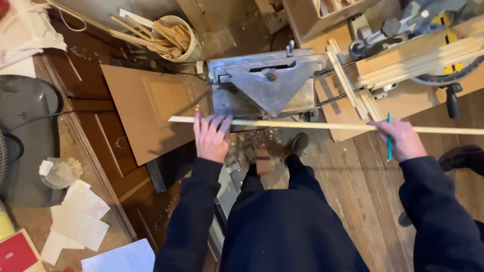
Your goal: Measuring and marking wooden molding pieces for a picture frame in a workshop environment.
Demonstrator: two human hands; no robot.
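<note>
A long thin pale wooden strip (312,125) runs level across the view, from the left of the metal machine to the right edge. My left hand (212,135) grips it near its left end, fingers curled over the top. My right hand (402,138) holds the strip farther right and also keeps a teal pencil (388,137) upright between its fingers. Just behind the strip stands a grey metal bench machine (267,83) with a triangular guard plate. My feet in dark shoes show below the strip.
A bucket of wood offcuts (174,38) sits at the back left. A brown board (146,108) lies left of the machine. More wooden strips (418,60) rest on a mitre saw table at the right. Papers (80,216) and a grey lid lie at left.
</note>
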